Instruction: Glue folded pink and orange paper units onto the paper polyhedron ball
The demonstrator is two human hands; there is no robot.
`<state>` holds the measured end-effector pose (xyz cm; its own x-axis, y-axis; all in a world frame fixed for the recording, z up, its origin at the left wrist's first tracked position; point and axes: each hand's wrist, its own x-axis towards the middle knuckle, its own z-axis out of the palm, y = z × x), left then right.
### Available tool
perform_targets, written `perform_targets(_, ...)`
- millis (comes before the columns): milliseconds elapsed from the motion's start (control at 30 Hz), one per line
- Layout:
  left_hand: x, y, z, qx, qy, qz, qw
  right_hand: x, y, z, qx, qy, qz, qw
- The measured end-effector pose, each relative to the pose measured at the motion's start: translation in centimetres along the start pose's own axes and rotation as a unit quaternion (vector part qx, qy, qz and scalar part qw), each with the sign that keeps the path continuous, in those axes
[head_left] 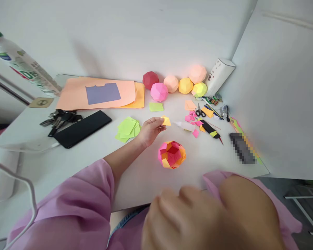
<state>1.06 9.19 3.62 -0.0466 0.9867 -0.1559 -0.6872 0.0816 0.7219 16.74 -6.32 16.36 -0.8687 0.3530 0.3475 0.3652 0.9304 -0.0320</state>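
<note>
Between the thumb and fingers of my left hand [152, 130] is a small folded yellow paper piece [166, 121], held above the table behind the paper ball. My right hand [182, 218] is raised close to the camera and blurred, its fingers curled into a fist. Whatever it may hold is hidden. Below and between the hands sits an open, half-built paper ball [161, 155] of pink, orange and red folded pieces. A white glue bottle [185, 125] lies just right of the yellow piece. Left of my left hand is a loose pile of lime-green paper squares [127, 129].
Finished paper balls [159, 92] line the wall. Scissors [200, 110], pink scraps [195, 133] and a black cutter-like tool [209, 128] lie right. A black phone [82, 129], keys [61, 119] and peach sheets [75, 93] lie left. A white cable [32, 194] crosses the near left.
</note>
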Motion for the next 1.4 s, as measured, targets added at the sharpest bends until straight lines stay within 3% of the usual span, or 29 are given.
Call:
perform_targets(67,-1.3,1.0,1.0,0.026,-0.001,0.035,0.999,1.7,5.1,-0.9,0.070,0.044,-0.016,0.996)
perform_targets(133,-2.8,1.9,1.9,0.051,-0.003,0.062,0.997,2.4,9.1,0.4,0.105,0.170,0.115,0.973)
perform_targets(200,-4.4,2.7,2.5,0.086,0.001,0.098,0.991,2.4,11.9,3.0,0.168,0.260,0.185,0.933)
perform_targets(267,-5.8,3.1,2.6,0.106,-0.006,0.111,0.988,2.3,13.4,5.5,0.279,0.245,0.189,0.909)
perform_targets(367,-7.3,3.2,2.5,0.130,-0.041,0.096,0.986,2.4,13.6,7.7,0.394,0.205,0.169,0.880)
perform_targets(500,-8.0,2.8,2.3,0.171,-0.056,0.082,0.980,2.5,12.7,8.1,0.457,0.207,0.169,0.848)
perform_targets(700,-7.5,2.1,0.8,0.235,-0.071,0.082,0.966,0.9,13.6,8.9,0.590,0.157,0.249,0.752)
perform_targets(800,-7.0,1.7,0.2,0.251,-0.068,0.084,0.962,0.4,14.2,9.5,0.618,0.149,0.271,0.723)
perform_targets(967,-6.1,1.4,0.7,0.223,-0.096,0.086,0.966,1.3,13.8,10.0,0.590,0.196,0.285,0.730)
perform_targets(1067,-5.5,1.6,0.7,0.193,-0.073,0.063,0.976,1.8,14.0,9.8,0.604,0.138,0.297,0.726)
perform_targets(1133,-5.2,1.7,0.3,0.175,-0.038,0.049,0.983,1.6,14.8,9.5,0.585,0.133,0.297,0.743)
perform_targets(1200,-4.9,1.7,-0.5,0.163,-0.014,0.046,0.985,1.1,16.2,9.3,0.497,0.196,0.311,0.786)
perform_targets(1267,-4.6,1.5,-1.4,0.167,-0.016,0.051,0.985,0.5,17.9,9.4,0.367,0.230,0.370,0.822)
perform_targets(1333,-4.2,0.9,-2.3,0.176,-0.023,0.048,0.983,0.0,19.6,9.8,0.215,0.194,0.431,0.854)
perform_targets(1400,-3.7,0.2,-3.1,0.147,-0.037,0.019,0.988,-0.1,20.8,10.5,0.147,0.178,0.467,0.853)
